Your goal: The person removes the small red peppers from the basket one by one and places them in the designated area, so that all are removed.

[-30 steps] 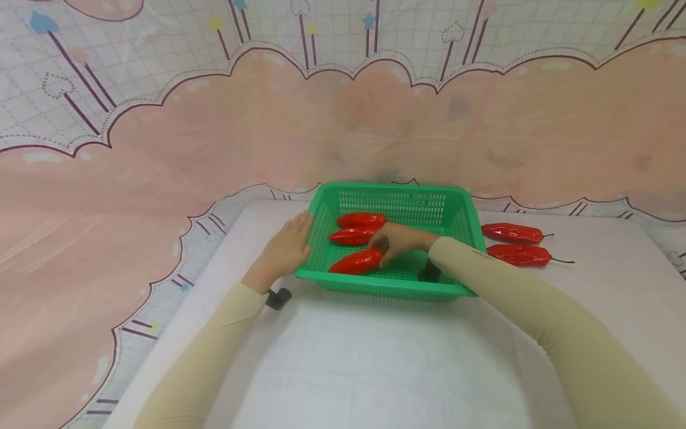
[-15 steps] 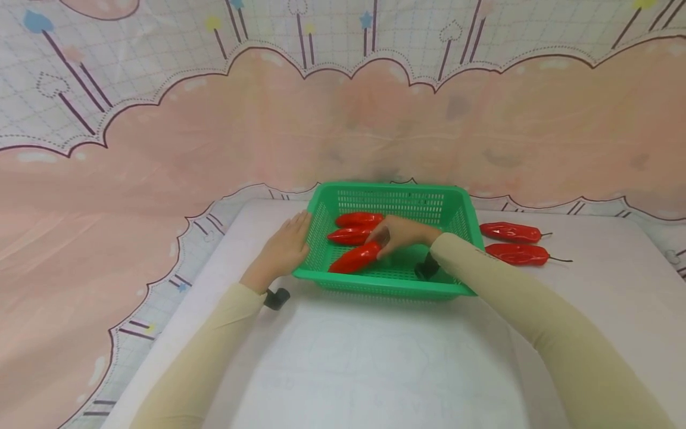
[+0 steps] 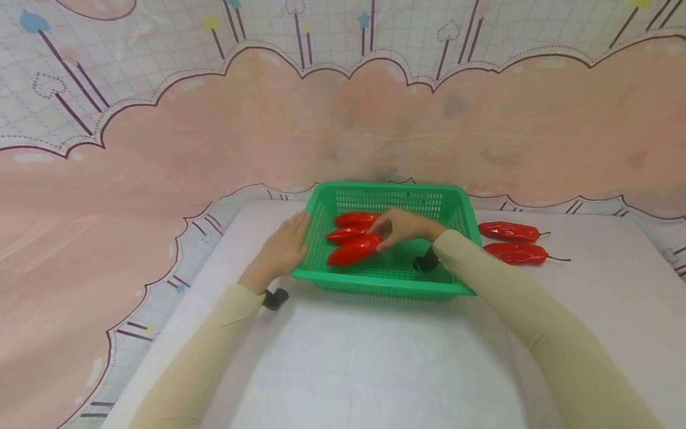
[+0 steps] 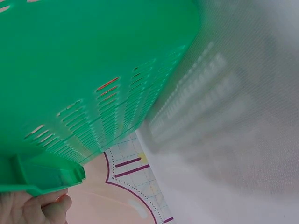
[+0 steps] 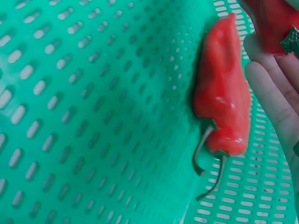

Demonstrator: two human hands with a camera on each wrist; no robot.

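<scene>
My right hand (image 3: 404,227) reaches into a green slotted plastic basket (image 3: 388,282) and grips a glossy red chili pepper (image 3: 351,250) near its stem end, its tip pointing left. In the right wrist view, part of this held pepper (image 5: 271,23) shows at the top right with its green cap. Two more red peppers, a back one (image 3: 355,219) and a nearer one (image 3: 342,234), lie side by side at the basket's left. With fingers extended, my left hand (image 3: 280,250) rests along the basket's left rim; in the left wrist view its fingertips (image 4: 51,207) are right under the rim.
On the white table (image 3: 375,357), right of the basket, lie two further red peppers, one farther back (image 3: 509,231) and one nearer (image 3: 517,254), stems to the right. A patterned pink and white cloth (image 3: 343,125) hangs behind. A small black device sits at each wrist.
The gripped pepper has risen and shifted back toward the other two in the basket, along with my right hand. My left hand stays at the rim.
</scene>
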